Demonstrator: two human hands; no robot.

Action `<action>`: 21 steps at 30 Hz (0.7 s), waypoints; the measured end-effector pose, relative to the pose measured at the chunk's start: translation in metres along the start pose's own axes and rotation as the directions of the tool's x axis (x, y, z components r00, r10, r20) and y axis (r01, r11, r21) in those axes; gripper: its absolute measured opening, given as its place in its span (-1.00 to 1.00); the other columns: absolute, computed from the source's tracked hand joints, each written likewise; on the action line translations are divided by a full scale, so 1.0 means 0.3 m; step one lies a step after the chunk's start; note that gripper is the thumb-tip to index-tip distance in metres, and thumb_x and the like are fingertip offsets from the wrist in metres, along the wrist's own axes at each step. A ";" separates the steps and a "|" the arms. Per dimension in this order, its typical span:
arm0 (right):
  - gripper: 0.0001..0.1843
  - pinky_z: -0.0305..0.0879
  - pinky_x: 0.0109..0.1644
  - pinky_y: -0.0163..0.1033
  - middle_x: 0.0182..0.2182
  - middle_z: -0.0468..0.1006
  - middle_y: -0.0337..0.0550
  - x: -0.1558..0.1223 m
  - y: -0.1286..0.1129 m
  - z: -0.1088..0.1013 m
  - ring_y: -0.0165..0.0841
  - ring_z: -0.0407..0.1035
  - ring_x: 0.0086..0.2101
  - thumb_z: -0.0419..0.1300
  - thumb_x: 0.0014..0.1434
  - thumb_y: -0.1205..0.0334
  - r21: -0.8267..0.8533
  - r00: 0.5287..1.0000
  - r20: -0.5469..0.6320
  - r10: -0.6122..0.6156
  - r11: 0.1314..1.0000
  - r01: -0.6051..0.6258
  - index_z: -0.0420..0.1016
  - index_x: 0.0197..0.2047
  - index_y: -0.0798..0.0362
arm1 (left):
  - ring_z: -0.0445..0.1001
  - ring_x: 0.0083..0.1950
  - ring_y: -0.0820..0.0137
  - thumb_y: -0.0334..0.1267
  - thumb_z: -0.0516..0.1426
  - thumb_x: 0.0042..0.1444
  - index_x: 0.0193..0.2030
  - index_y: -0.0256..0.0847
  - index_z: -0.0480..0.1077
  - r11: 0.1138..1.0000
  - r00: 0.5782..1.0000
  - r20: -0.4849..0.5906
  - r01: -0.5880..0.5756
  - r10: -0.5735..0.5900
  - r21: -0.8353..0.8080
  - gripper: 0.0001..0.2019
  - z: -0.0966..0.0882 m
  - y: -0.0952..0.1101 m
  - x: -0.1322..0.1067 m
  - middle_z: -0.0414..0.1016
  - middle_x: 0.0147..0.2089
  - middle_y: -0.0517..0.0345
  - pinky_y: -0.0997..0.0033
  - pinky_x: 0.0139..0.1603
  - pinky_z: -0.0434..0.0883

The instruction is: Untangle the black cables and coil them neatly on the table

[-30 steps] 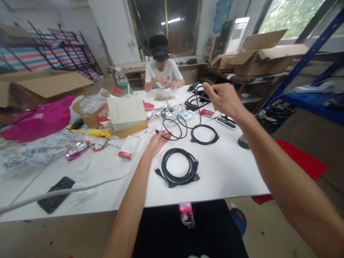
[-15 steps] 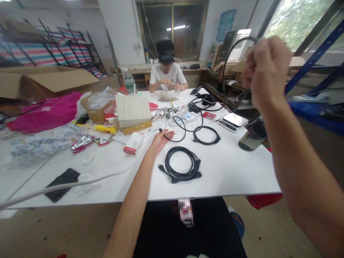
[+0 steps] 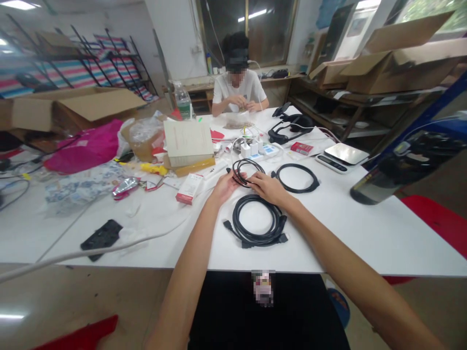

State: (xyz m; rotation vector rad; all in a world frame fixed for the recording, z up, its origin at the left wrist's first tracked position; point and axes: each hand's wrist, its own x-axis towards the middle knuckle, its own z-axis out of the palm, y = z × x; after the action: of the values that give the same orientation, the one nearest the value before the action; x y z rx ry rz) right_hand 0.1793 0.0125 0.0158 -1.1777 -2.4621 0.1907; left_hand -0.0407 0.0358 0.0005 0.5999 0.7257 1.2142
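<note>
Between my two hands, a thin black cable (image 3: 251, 161) is looped into a small coil just above the table. My left hand (image 3: 225, 186) is closed around the coil's left side, and a dark cable end pokes out beside its fingers. On the coil's right side, the fingers of my right hand (image 3: 267, 186) pinch the cable. Nearer to me lies a thicker bundle of coiled black cables (image 3: 239, 228) with several plugs showing. Another coiled black cable (image 3: 315, 176) rests to the right of my right hand.
Behind the coil stand a power strip (image 3: 269, 149) and white chargers. To the right are a kitchen scale (image 3: 345, 154) and a dark bottle (image 3: 375, 182). A red-and-white box (image 3: 189, 188) and clutter fill the left. A co-worker (image 3: 239, 90) sits opposite, and a white cord (image 3: 109, 248) crosses the front left.
My right hand has come down from high on the right to meet my left hand. The cable it was pulling up is now wound into a small coil. The view has shifted rightward.
</note>
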 end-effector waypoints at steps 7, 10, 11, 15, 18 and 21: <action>-0.46 0.15 -0.10 -0.26 -0.10 0.57 0.01 -0.025 0.008 0.008 -0.32 0.40 -0.16 -0.10 0.60 -0.10 -0.084 0.999 0.023 -0.048 0.995 0.050 0.56 0.22 0.03 | 0.68 -0.10 0.34 -0.21 0.02 0.58 0.03 -0.40 0.61 0.994 0.991 0.126 0.061 -0.050 -0.090 -0.63 0.076 0.024 -0.028 0.70 -0.14 -0.10 0.35 0.11 0.55; -0.52 0.15 0.02 -0.20 -0.13 0.57 0.00 -0.019 0.011 0.017 -0.29 0.37 -0.12 -0.04 0.59 -0.05 -0.120 0.989 -0.022 -0.146 0.982 0.142 0.57 0.14 0.08 | 0.49 -0.39 0.49 -0.07 -0.02 0.61 0.09 -0.34 0.59 0.991 0.973 0.228 0.052 -0.022 -0.125 -0.56 0.125 0.038 -0.058 0.49 -0.41 0.17 0.46 -0.17 0.52; -0.54 0.13 0.08 -0.17 -0.12 0.58 -0.01 -0.016 0.011 0.019 -0.26 0.37 -0.09 -0.02 0.58 -0.05 -0.152 0.984 -0.045 -0.174 0.975 0.165 0.57 0.13 0.07 | 0.38 -0.48 0.52 -0.04 -0.01 0.61 0.10 -0.30 0.59 0.992 0.967 0.254 0.037 -0.006 -0.119 -0.57 0.140 0.043 -0.071 0.36 -0.49 0.27 0.50 -0.27 0.47; -0.68 0.06 0.26 -0.07 -0.07 0.62 -0.03 -0.019 0.001 0.011 -0.19 0.38 0.05 0.13 0.53 0.02 -0.254 0.964 -0.121 -0.237 0.946 0.200 0.56 0.03 0.09 | 0.01 -0.65 0.54 0.13 0.00 0.56 -0.10 -0.19 0.58 0.999 0.971 0.240 -0.001 0.012 -0.046 -0.51 0.189 0.069 -0.127 -0.07 -0.63 0.43 0.53 -0.53 0.19; -0.82 0.01 0.32 -0.06 -0.02 0.64 -0.02 -0.031 -0.015 -0.013 -0.20 0.39 0.15 0.17 0.49 0.22 -0.287 0.940 -0.213 -0.266 0.937 0.200 0.54 0.04 0.09 | -0.16 -0.69 0.55 0.24 -0.16 0.55 -0.33 -0.18 0.48 1.000 0.976 0.218 0.005 -0.002 -0.015 -0.33 0.208 0.089 -0.154 -0.21 -0.67 0.45 0.52 -0.57 0.11; -0.82 -0.02 0.35 -0.06 0.03 0.66 -0.07 -0.041 -0.035 -0.034 -0.24 0.39 0.26 0.14 0.49 0.31 -0.312 0.885 -0.364 -0.290 0.933 0.178 0.53 0.07 0.05 | -0.28 -0.70 0.56 0.26 -0.28 0.55 -0.43 -0.19 0.36 0.999 0.981 0.196 0.010 -0.003 -0.032 -0.27 0.212 0.106 -0.166 -0.31 -0.68 0.46 0.52 -0.60 0.01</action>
State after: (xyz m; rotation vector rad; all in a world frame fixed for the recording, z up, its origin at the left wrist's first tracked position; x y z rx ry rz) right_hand 0.1830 -0.0042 0.0245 -0.8897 -2.2692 -0.4354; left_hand -0.0203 -0.0063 0.0735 0.6792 0.5403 1.1402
